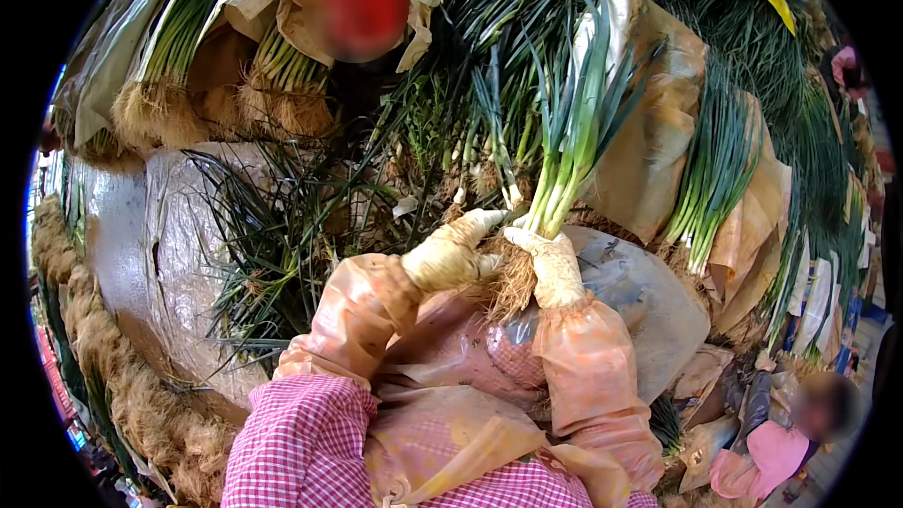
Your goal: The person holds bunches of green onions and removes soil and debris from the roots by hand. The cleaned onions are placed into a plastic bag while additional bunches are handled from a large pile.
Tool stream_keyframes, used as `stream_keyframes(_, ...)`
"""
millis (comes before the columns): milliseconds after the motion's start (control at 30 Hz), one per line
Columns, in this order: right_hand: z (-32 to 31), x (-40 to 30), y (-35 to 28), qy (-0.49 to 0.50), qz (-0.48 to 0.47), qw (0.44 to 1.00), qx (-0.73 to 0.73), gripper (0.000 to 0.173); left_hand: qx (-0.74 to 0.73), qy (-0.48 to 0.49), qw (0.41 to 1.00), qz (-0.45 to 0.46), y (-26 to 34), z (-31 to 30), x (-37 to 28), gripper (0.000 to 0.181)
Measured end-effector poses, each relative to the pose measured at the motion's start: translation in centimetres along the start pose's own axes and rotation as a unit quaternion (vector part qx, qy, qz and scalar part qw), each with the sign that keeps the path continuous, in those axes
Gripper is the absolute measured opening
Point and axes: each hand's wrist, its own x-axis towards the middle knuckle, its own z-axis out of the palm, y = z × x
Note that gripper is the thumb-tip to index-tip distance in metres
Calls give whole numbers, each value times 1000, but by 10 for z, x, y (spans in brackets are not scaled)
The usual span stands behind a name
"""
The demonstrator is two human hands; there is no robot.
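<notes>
My right hand (556,269), in a soiled cream glove, grips a bunch of green onions (568,183) low on the stalks. Their leaves point away from me and the stringy roots (518,279) hang on the left, over my lap. My left hand (448,254), gloved alike, reaches in from the left. Its fingertips are beside the roots and near the base of a thinner green onion (499,148). Whether the fingers pinch anything is hidden. Translucent plastic sleeves cover both forearms, and a plastic apron (451,430) lies over my checked clothing.
Loose green onions (465,148) lie ahead, with dark leafy scraps (275,247) at left. Wrapped bundles (162,106) stand at upper left, more bundles (719,162) at right. A person in red (363,0) is ahead; another in pink (769,451) is at lower right.
</notes>
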Motion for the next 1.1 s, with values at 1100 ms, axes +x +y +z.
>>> stream_keyframes(1100,-16,9,7,-48,-13,987,-156,13,299,452,611,-576,-55,-216,-396,50)
